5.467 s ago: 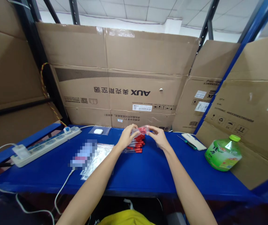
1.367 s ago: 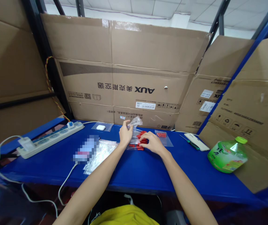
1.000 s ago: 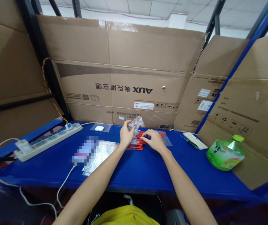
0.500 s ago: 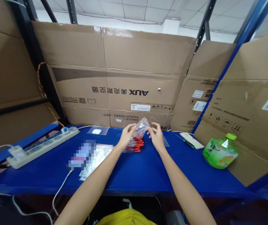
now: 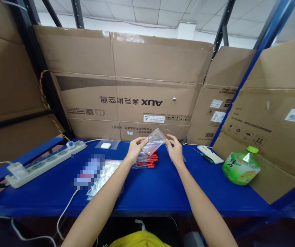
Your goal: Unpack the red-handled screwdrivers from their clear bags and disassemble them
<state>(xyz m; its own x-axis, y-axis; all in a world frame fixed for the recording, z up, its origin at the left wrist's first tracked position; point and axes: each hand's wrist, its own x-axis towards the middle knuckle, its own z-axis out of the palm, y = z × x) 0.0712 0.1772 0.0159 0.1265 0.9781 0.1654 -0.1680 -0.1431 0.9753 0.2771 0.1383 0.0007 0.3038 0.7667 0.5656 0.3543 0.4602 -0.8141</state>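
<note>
A clear plastic bag [image 5: 155, 140] is stretched between my two hands, just above the blue tabletop. My left hand [image 5: 136, 148] pinches its left side between thumb and fingers. At the bag's right edge, my right hand [image 5: 173, 147] grips with thumb and forefinger, the other fingers curled loosely. Under and behind the bag lie several thin, clear items with red ends [image 5: 149, 162]; their exact kind is too small to make out. Near my left forearm rests a stack of clear plastic bags [image 5: 103, 176].
A phone-like blurred item [image 5: 89, 171] on a cable and a power strip [image 5: 46, 163] lie left. A white case [image 5: 105, 145] sits at the back. To the right are a green-handled screwdriver [image 5: 206, 157], a pale flat object [image 5: 214, 154] and a green bottle [image 5: 241, 166]. Cardboard walls [image 5: 137, 61] surround the table.
The bag between my hands has gone from bunched to flatter and more spread out. My hands stay in nearly the same place, and the view has shifted slightly.
</note>
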